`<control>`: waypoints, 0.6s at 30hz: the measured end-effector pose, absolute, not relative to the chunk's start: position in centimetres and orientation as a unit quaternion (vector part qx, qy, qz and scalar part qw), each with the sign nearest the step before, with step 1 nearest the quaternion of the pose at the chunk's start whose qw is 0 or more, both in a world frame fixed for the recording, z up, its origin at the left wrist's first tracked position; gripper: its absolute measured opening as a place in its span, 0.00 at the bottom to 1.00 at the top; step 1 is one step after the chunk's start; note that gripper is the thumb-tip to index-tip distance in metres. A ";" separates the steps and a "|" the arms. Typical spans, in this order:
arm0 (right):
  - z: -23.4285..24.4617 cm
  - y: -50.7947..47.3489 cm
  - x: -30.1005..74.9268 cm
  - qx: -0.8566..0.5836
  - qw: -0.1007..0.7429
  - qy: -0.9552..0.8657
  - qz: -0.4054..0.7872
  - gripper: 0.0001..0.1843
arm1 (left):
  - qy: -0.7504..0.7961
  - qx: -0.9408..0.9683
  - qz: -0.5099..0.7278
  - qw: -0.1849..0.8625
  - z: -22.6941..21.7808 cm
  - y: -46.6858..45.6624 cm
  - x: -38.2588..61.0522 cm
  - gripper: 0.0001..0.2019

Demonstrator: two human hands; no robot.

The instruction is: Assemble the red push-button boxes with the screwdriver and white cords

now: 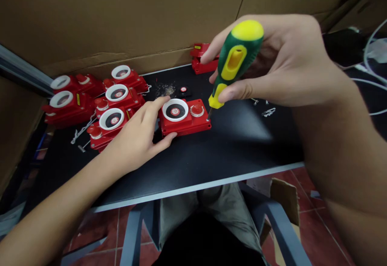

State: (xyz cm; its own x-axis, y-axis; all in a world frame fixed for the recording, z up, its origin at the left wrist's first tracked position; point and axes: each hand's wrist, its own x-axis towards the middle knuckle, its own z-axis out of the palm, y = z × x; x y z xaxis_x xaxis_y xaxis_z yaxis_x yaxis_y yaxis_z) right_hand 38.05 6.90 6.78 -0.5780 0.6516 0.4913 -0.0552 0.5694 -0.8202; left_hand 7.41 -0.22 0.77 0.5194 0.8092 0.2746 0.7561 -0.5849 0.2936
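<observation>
My right hand (290,56), curled round screwdriver (235,60), points tip down-left at right-end screw (208,120) of red unit (186,126); my left hand (134,137), part-spread, holds left end.

A black table (187,165) is stretching beneath both hands. A red sounder-beacon (185,127) is lying between the left hand's (133,137) thumb and fingers. Five red alarm units (113,104) are crowding left of that hand, a white cord (81,131) lying among them. Pale debris (167,90) and a small black piece (183,91) are resting beyond it. Another red unit (202,67) is sitting behind the right hand (272,64), a white bundle (269,112) lying below.
</observation>
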 end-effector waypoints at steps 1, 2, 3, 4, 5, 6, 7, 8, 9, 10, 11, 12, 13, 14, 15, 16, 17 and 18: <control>6.8 6.9 38.0 -0.198 0.417 -0.785 0.413 0.22 | 0.449 0.869 0.193 0.069 0.8 -0.2 7.4 0.34; 6.7 6.9 37.9 -0.203 0.416 -0.790 0.402 0.22 | 0.449 0.870 0.193 0.069 0.8 -0.2 7.4 0.34; 6.7 6.9 37.8 -0.213 0.416 -0.794 0.389 0.22 | 0.448 0.870 0.193 0.070 0.8 -0.2 7.4 0.34; 6.6 6.9 37.7 -0.221 0.418 -0.797 0.376 0.21 | 0.448 0.870 0.193 0.071 0.8 -0.2 7.4 0.34; 6.5 6.9 37.5 -0.226 0.423 -0.798 0.366 0.21 | 0.447 0.870 0.193 0.071 0.8 -0.2 7.4 0.33; 6.4 6.8 37.4 -0.231 0.429 -0.795 0.361 0.21 | 0.447 0.870 0.193 0.071 0.8 -0.2 7.4 0.33; 6.3 6.8 37.3 -0.231 0.433 -0.791 0.366 0.20 | 0.446 0.871 0.194 0.070 0.9 -0.3 7.4 0.33; 6.2 6.8 37.3 -0.222 0.433 -0.786 0.381 0.20 | 0.445 0.871 0.195 0.069 0.9 -0.3 7.3 0.33; 6.1 6.9 37.3 -0.211 0.430 -0.781 0.402 0.20 | 0.443 0.872 0.196 0.068 0.9 -0.3 7.3 0.33; 6.1 7.0 37.4 -0.199 0.424 -0.776 0.421 0.20 | 0.441 0.873 0.198 0.067 0.9 -0.3 7.3 0.33; 6.1 7.1 37.5 -0.191 0.414 -0.776 0.435 0.19 | 0.439 0.874 0.199 0.067 0.8 -0.3 7.3 0.34; 6.1 7.2 37.7 -0.184 0.405 -0.780 0.440 0.19 | 0.439 0.874 0.199 0.067 0.8 -0.3 7.2 0.34; 6.1 7.4 38.0 -0.179 0.397 -0.786 0.440 0.20 | 0.440 0.873 0.198 0.068 0.8 -0.3 7.2 0.34; 6.2 7.5 38.2 -0.176 0.390 -0.791 0.437 0.20 | 0.441 0.873 0.198 0.069 0.8 -0.3 7.2 0.34; 6.3 7.6 38.5 -0.172 0.384 -0.797 0.434 0.21 | 0.442 0.872 0.198 0.069 0.8 -0.3 7.3 0.34; 6.4 7.6 38.6 -0.170 0.377 -0.800 0.434 0.21 | 0.443 0.872 0.197 0.069 0.8 -0.3 7.3 0.34; 6.5 7.6 38.8 -0.169 0.372 -0.801 0.437 0.21 | 0.443 0.872 0.197 0.067 0.8 -0.2 7.3 0.34; 6.6 7.5 38.9 -0.169 0.366 -0.801 0.442 0.19 | 0.442 0.872 0.198 0.064 0.8 -0.2 7.3 0.33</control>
